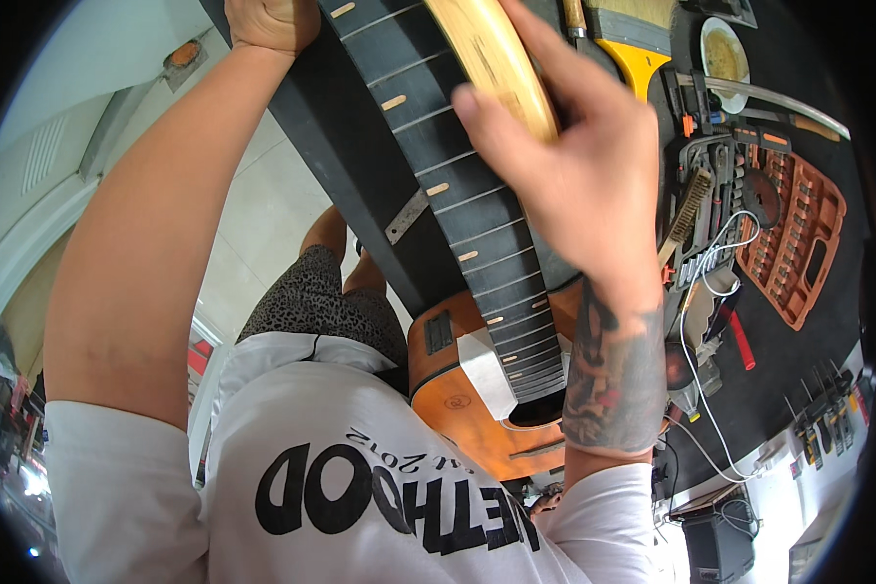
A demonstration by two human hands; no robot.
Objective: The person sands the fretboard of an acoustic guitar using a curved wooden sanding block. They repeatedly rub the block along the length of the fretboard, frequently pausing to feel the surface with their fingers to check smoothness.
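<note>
An acoustic guitar with an orange-brown body (pixel 445 350) lies face up, its dark fretboard (pixel 472 209) running toward the top of the head view. My right hand (pixel 594 146) grips a pale, rounded wooden block (pixel 492 58), thumb on its left side and fingers on its right. The block lies along the fretboard, over the frets. White masking sheet (pixel 487 375) covers the body beside the fretboard's end. At the upper left, my left hand (pixel 274 21) is beside the neck; the picture's edge cuts off its fingers, so its grip is hidden.
A small metal ruler (pixel 406 216) lies left of the neck on the dark bench. To the right are a wide yellow brush (pixel 638 63), a white dish (pixel 725 58), a wire brush (pixel 686 209), an orange socket case (pixel 798 229), a white cable (pixel 691 365) and a red-handled tool (pixel 742 341).
</note>
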